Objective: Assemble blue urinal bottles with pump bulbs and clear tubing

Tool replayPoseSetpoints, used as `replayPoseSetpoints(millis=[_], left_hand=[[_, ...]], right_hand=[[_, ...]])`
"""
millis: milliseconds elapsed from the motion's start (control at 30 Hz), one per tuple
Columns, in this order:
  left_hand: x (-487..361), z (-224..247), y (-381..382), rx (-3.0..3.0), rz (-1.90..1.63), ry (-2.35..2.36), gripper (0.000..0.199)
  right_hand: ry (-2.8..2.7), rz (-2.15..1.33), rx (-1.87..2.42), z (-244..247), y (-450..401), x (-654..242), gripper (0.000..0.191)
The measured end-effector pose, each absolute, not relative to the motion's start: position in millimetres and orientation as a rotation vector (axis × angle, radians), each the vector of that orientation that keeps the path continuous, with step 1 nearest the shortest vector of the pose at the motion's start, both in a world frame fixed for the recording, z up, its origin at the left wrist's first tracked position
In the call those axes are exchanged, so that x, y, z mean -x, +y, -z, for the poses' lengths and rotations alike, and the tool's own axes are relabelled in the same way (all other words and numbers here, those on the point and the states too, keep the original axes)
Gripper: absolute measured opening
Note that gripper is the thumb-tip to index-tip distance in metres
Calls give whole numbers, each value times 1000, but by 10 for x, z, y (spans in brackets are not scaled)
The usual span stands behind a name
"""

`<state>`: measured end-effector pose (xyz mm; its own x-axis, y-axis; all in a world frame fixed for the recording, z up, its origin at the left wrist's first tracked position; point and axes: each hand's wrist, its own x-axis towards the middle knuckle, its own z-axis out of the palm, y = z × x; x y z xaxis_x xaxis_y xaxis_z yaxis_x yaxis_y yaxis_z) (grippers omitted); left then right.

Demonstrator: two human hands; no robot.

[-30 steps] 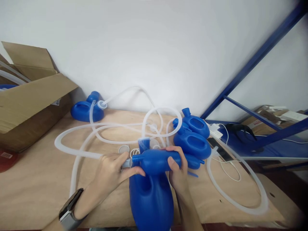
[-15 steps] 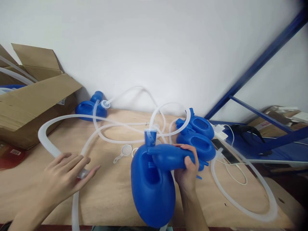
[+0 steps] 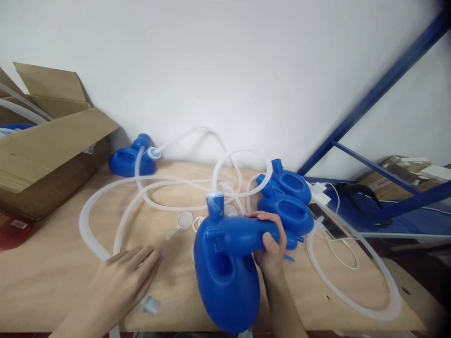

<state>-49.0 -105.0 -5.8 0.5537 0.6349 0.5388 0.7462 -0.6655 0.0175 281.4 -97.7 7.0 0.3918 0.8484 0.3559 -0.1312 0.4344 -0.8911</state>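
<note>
The right hand (image 3: 270, 260) curls its fingers and thumb around a small blue plastic bulb-shaped piece (image 3: 232, 234), whose far end the grip hides; the piece lies across the front of a large blue plastic bottle with an oval handle hole (image 3: 230, 295), though whether it touches that bottle cannot be told. Left of the bottle, the left hand (image 3: 130, 274) is palm-down with fingers together, covering part of a thick translucent tube (image 3: 89, 237); its palm is hidden, so whether it grips anything is unclear. Just beside that hand, a clear plastic connector (image 3: 151, 305) is blurred. The bottle itself partly hides a white plastic ring (image 3: 197, 224) beyond it. Right of the bottle, a white-framed loop of tubing (image 3: 352, 300) crosses a dark flat phone (image 3: 334, 225), covering part of it. Far left of the bottle, a brown cardboard box (image 3: 59, 169) is cut off at the picture's edge.
</note>
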Motion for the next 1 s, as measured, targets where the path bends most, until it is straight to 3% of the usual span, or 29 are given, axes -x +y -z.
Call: replayPoseSetpoints(millis=[167,333,733,867,1000], left_hand=[[-223,-393,-386,2510,542,-800,53],[-482,-326,106,2861,497,-408,23],[-669,71,44,2895,408,-840,31],[-761,94,40,2978,463,-1055,15],[-777,110,27,3082,619,-1110,20]], right_hand=[[-1138,-827,843,20,-983,-2819,31],[-1200,-850,827,178,-951,-2847,31],[-1120,-814,789,411,-874,-2828,34],[-1052,-816,786,455,-867,-2824,34],[-990,-842,786,453,-876,-2844,33]])
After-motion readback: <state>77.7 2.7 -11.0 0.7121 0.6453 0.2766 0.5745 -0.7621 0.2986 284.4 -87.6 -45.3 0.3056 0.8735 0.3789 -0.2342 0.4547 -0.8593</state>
